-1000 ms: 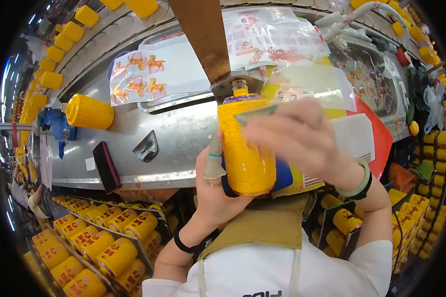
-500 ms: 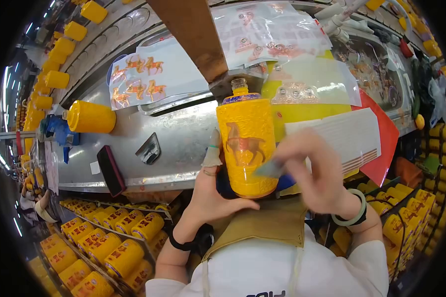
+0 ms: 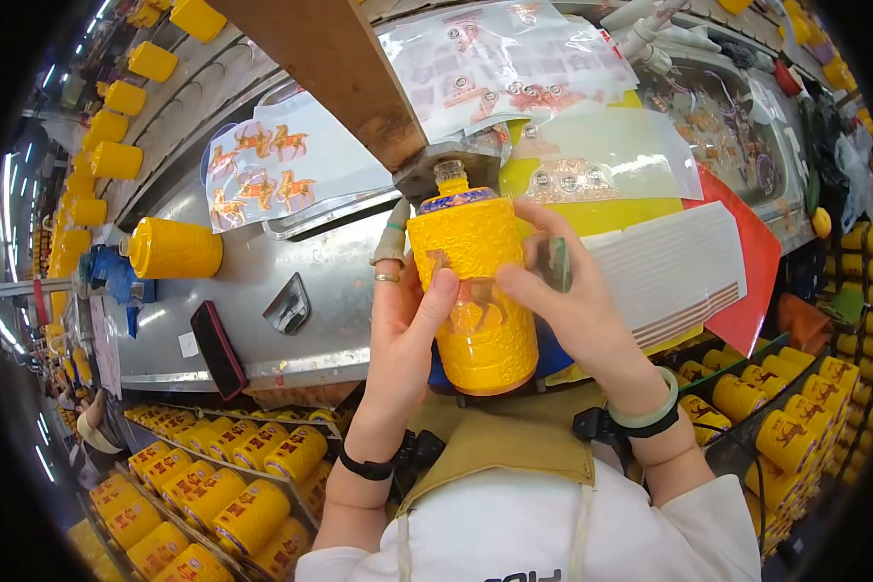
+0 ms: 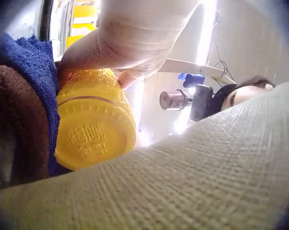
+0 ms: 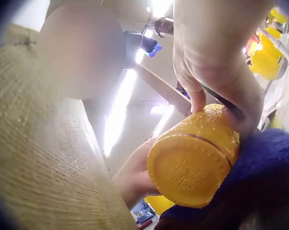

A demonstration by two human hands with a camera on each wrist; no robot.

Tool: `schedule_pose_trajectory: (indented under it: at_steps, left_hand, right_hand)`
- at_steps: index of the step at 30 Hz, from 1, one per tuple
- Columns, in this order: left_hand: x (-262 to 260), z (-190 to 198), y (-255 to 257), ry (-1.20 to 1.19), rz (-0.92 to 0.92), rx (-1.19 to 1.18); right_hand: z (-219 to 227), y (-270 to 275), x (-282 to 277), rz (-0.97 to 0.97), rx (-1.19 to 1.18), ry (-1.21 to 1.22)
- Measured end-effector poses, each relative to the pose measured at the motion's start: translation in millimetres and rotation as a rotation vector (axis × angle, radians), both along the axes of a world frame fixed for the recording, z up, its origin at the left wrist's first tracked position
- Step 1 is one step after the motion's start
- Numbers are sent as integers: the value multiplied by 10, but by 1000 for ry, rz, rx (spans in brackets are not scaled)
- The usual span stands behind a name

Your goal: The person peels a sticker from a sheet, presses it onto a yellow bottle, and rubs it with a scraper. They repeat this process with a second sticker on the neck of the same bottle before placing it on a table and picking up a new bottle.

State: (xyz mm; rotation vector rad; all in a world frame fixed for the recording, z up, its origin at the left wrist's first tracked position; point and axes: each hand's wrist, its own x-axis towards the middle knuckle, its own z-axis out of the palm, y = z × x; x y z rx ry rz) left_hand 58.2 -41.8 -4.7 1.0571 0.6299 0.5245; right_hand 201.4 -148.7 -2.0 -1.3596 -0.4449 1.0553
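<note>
A yellow textured bottle (image 3: 470, 335) with a clear neck lies in front of the apron, its base facing the wrist cameras; the bottle's base (image 4: 94, 136) shows in the left wrist view. A brown horse picture (image 3: 482, 296) is on its upper face. My left hand (image 3: 401, 339) holds the bottle's left side, thumb on the horse picture, a finger cot on one finger. My right hand (image 3: 582, 310) grips the right side, thumb on the bottle, with a small greenish scraper (image 3: 559, 264) held between its fingers. In the right wrist view the right hand (image 5: 221, 62) lies over the bottle (image 5: 190, 170).
A wooden beam (image 3: 335, 73) ends in a metal bracket by the bottle neck. Horse decal sheet (image 3: 262, 170), another yellow bottle (image 3: 177, 248), phone (image 3: 218, 349) and dark blade (image 3: 288, 305) lie left. Papers (image 3: 650, 276) and a water tray (image 3: 718, 126) are right. Racks of bottles (image 3: 252, 514) stand below.
The right hand, which swept over the bottle with the scraper, has come to grip its right side. The left thumb has moved onto the horse picture, and the bottle has turned slightly.
</note>
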Motion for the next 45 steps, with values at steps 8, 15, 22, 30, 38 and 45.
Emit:
schedule_pose_trajectory:
  at_steps: [8, 15, 22, 30, 38, 45]
  left_hand:
    - [0, -44, -4, 6, 7, 5]
    - [-51, -109, 68, 14, -21, -147]
    - [-115, -165, 136, -51, -36, -284]
    - [-262, -186, 204, -366, -52, -526]
    - [-220, -13, 11, 10, 39, -40]
    - [-241, -131, -9, -26, -102, -60]
  right_hand:
    - [-43, -21, 40, 27, 36, 63]
    - [-97, -110, 287, 76, 38, 253]
    - [130, -41, 324, -110, 252, -324]
    - [412, -71, 98, 427, 498, -1407]
    - [283, 436, 636, 116, 600, -1935]
    - [167, 93, 273, 258, 638, -1529]
